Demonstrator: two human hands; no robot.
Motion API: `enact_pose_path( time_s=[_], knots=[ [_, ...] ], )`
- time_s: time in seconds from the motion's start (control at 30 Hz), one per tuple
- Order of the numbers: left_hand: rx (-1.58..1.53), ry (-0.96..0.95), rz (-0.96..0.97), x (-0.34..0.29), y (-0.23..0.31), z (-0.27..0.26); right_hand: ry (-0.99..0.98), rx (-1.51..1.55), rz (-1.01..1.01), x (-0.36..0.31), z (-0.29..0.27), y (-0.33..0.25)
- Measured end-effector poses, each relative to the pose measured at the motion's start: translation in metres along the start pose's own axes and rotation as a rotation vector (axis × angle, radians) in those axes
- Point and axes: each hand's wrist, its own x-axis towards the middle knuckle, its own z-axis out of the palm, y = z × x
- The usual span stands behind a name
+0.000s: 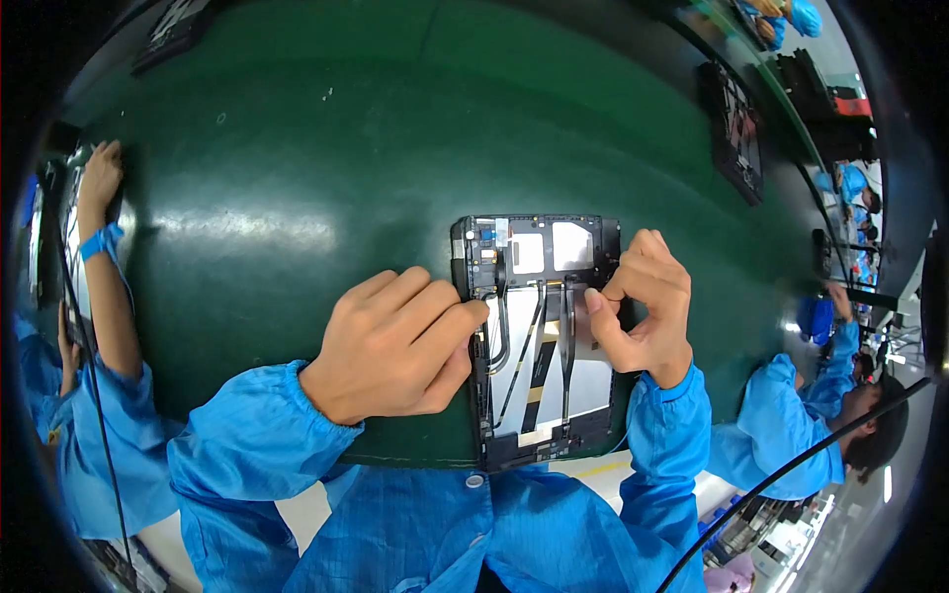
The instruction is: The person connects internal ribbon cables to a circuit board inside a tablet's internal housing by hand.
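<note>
An opened tablet-like device [521,390] lies in front of me at the table's near edge, its inside facing up. It has a black frame, a silver plate, dark flat cables and two pale rectangles in its far part. At its left edge, my left hand [395,346] is closed, with curled fingers and the index fingertip against the frame; what lies between thumb and fingers is hidden. My right hand [647,306] bends over the right edge, its thumb on the inside near the cables and its index finger at the frame. The other right fingers are curled.
The green table [297,148] spreads around the device. A similar black device [733,133] lies at the far right, another [173,35] at the far left. A co-worker's arm [111,296] reaches in at left; another co-worker [801,425] sits at right. A black cable [791,484] crosses the lower right.
</note>
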Motion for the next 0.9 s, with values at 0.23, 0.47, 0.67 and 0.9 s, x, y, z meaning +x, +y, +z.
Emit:
enact_pose_path(
  time_s=[0.23,0.47,0.67,0.9],
  knots=[
    [0.006,0.051,-0.007,0.001,-0.001,-0.001,-0.026,0.068,0.036,0.0,0.005,0.005],
    [-0.045,0.03,-0.039,0.002,-0.001,0.001,-0.056,0.141,0.081,0.001,0.004,0.009],
    [-0.135,0.004,-0.105,0.003,0.004,-0.001,-0.065,0.17,0.081,-0.002,0.003,0.01],
    [-0.07,-0.051,-0.135,0.005,0.012,0.001,-0.016,0.315,0.099,-0.004,0.012,0.017]
  ],
)
